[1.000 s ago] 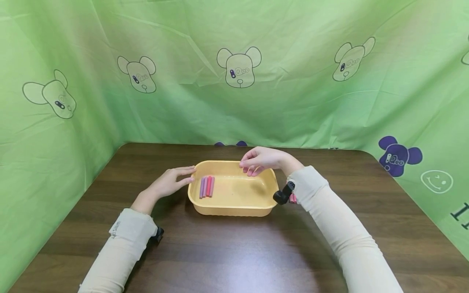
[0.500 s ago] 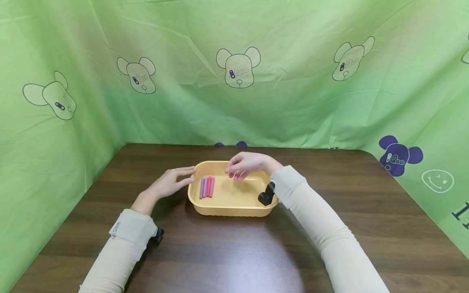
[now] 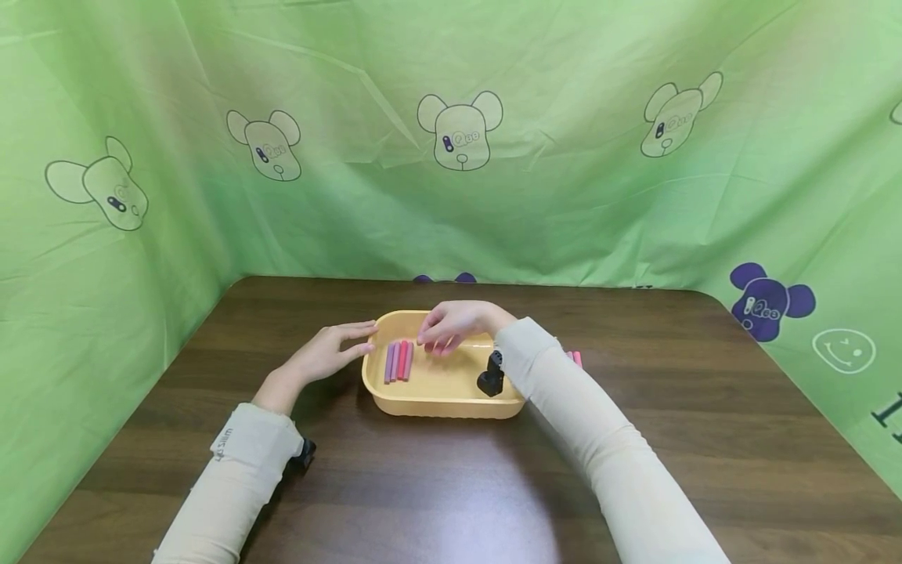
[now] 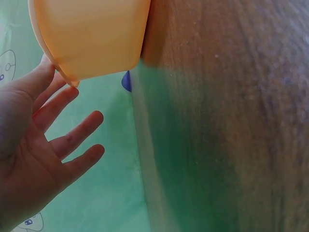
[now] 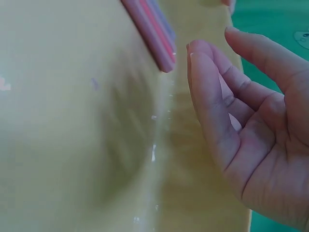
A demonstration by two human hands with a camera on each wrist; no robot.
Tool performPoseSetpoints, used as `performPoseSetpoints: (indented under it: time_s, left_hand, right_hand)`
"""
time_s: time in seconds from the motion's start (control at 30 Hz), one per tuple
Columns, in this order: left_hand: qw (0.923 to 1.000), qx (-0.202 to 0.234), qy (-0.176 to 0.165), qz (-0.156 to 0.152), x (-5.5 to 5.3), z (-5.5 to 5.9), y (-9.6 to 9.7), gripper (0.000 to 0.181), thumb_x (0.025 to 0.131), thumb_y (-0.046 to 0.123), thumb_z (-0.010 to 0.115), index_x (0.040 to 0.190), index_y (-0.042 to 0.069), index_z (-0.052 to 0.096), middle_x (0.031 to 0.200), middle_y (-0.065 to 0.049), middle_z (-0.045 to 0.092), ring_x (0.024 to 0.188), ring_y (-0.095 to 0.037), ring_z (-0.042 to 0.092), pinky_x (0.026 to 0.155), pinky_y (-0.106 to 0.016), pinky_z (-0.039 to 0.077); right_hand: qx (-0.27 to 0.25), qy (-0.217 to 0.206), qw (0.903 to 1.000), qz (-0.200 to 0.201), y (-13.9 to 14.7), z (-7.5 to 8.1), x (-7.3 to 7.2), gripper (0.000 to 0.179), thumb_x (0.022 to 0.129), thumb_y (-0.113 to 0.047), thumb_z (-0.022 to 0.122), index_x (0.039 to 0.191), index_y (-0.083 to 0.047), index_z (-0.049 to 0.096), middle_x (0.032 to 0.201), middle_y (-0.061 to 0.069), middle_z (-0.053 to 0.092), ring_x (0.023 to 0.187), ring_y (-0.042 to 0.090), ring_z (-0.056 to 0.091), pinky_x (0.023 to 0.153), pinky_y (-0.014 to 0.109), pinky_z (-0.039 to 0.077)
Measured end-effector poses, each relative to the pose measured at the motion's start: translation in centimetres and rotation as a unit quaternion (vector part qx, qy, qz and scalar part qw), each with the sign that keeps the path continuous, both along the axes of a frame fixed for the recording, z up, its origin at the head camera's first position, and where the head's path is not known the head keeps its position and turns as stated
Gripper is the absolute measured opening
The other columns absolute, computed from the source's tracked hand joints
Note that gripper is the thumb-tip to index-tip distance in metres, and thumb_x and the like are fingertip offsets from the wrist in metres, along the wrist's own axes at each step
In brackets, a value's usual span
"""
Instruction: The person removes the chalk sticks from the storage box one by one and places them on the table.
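Fingers [image 4: 80, 131] spread, left hand [image 3: 320, 354] touches the tub [image 3: 444, 408], probably to steady it; right hand [image 3: 454, 320], empty, thumb apart, hovers near the sticks [image 3: 402, 362].

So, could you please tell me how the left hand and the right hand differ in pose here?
The left hand touches the yellow tray at its rim, while the right hand hovers over the tray. The left hand's fingers are spread; the right hand's are bent and closer together. Both hands come out of pale sleeves, and neither is seen holding a stick.
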State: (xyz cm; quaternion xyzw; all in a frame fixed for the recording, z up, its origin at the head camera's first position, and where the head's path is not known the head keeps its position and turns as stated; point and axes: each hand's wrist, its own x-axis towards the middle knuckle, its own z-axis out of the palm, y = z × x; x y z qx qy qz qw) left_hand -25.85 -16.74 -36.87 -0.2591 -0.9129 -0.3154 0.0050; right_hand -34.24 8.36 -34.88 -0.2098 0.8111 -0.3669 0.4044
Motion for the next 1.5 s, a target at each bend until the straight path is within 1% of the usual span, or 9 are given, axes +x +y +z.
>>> performPoseSetpoints:
  time_s: [0.1, 0.23, 0.4, 0.57, 0.7, 0.87, 1.03, 1.23, 1.5]
  left_hand:
    - [1.0, -0.001, 0.001, -0.001, 0.0, -0.1, 0.0, 0.044, 0.092, 0.02, 0.059, 0.132, 0.003, 0.053, 0.138, -0.017, 0.049, 0.131, -0.033, 0.044, 0.109, -0.048, 0.035]
    - [1.0, 0.001, 0.0, -0.003, 0.0, 0.0, 0.0, 0.044, 0.092, 0.02, 0.059, 0.131, 0.002, 0.053, 0.138, -0.017, 0.049, 0.131, -0.033, 0.044, 0.109, -0.048, 0.035]
    - [1.0, 0.001, -0.003, -0.004, -0.1, 0.0, 0.1, 0.044, 0.092, 0.02, 0.059, 0.131, 0.002, 0.053, 0.139, -0.017, 0.049, 0.132, -0.033, 0.043, 0.11, -0.048, 0.035]
    - [1.0, 0.002, -0.004, -0.004, -0.2, -0.1, 0.1, 0.044, 0.092, 0.021, 0.059, 0.132, 0.003, 0.052, 0.139, -0.016, 0.048, 0.132, -0.033, 0.043, 0.11, -0.048, 0.035]
    - [1.0, 0.002, -0.005, -0.003, -0.3, -0.2, 0.1, 0.044, 0.092, 0.022, 0.059, 0.132, 0.004, 0.052, 0.139, -0.016, 0.048, 0.132, -0.033, 0.043, 0.11, -0.048, 0.035]
    - [1.0, -0.001, -0.009, 0.0, -0.3, -0.1, 0.1, 0.045, 0.092, 0.022, 0.059, 0.133, 0.004, 0.052, 0.14, -0.016, 0.048, 0.133, -0.032, 0.042, 0.11, -0.048, 0.034]
    - [0.9999, 0.0, -0.012, 0.002, -0.2, 0.0, 0.0, 0.045, 0.092, 0.023, 0.058, 0.133, 0.005, 0.051, 0.141, -0.015, 0.047, 0.133, -0.032, 0.041, 0.11, -0.048, 0.034]
    - [0.9999, 0.002, -0.012, 0.004, -0.2, -0.2, -0.2, 0.045, 0.092, 0.023, 0.059, 0.133, 0.005, 0.051, 0.141, -0.015, 0.047, 0.133, -0.033, 0.042, 0.11, -0.049, 0.035]
    - [1.0, 0.002, -0.008, 0.003, -0.3, -0.4, -0.2, 0.045, 0.092, 0.023, 0.059, 0.133, 0.005, 0.052, 0.14, -0.015, 0.048, 0.133, -0.032, 0.042, 0.11, -0.048, 0.035]
  right_hand:
    - [0.014, -0.008, 0.9999, 0.005, -0.5, -0.4, 0.0, 0.02, 0.092, -0.016, 0.058, 0.104, -0.001, 0.061, 0.079, 0.001, 0.066, 0.067, 0.007, 0.062, 0.067, 0.019, 0.055]
    - [0.021, -0.026, 0.9994, 0.012, -1.0, -0.9, 0.1, 0.018, 0.092, -0.016, 0.057, 0.1, 0.001, 0.061, 0.072, 0.0, 0.066, 0.062, 0.006, 0.061, 0.063, 0.019, 0.054]
    - [0.03, -0.042, 0.9986, 0.015, -1.5, -1.7, 0.0, 0.014, 0.093, -0.015, 0.055, 0.087, -0.004, 0.061, 0.067, -0.001, 0.064, 0.057, 0.005, 0.059, 0.058, 0.017, 0.053]
    - [0.04, -0.052, 0.9978, -0.011, -1.8, -2.4, 0.1, 0.017, 0.093, -0.015, 0.057, 0.078, -0.007, 0.061, 0.065, 0.0, 0.063, 0.052, 0.005, 0.057, 0.052, 0.015, 0.051]
    - [0.048, -0.048, 0.9972, -0.031, -2.1, -2.7, 0.3, 0.02, 0.093, -0.016, 0.058, 0.075, -0.008, 0.06, 0.062, 0.0, 0.062, 0.049, 0.004, 0.056, 0.05, 0.014, 0.051]
    - [0.058, -0.031, 0.9967, -0.046, -2.5, -2.8, 0.4, 0.023, 0.092, -0.019, 0.06, 0.071, -0.008, 0.06, 0.059, 0.0, 0.062, 0.048, 0.004, 0.056, 0.048, 0.014, 0.05]
    - [0.065, -0.019, 0.9964, -0.051, -3.0, -2.9, 0.4, 0.026, 0.091, -0.022, 0.061, 0.069, -0.008, 0.061, 0.059, 0.0, 0.061, 0.049, 0.005, 0.056, 0.048, 0.014, 0.05]
    - [0.072, -0.003, 0.9958, -0.058, -3.3, -2.9, 0.6, 0.026, 0.09, -0.022, 0.062, 0.068, -0.008, 0.06, 0.058, -0.001, 0.06, 0.048, 0.005, 0.055, 0.048, 0.015, 0.05]
    - [0.073, -0.012, 0.9951, -0.066, -3.5, -2.9, 0.7, 0.025, 0.089, -0.016, 0.062, 0.067, -0.007, 0.06, 0.056, 0.0, 0.06, 0.046, 0.005, 0.055, 0.048, 0.014, 0.05]
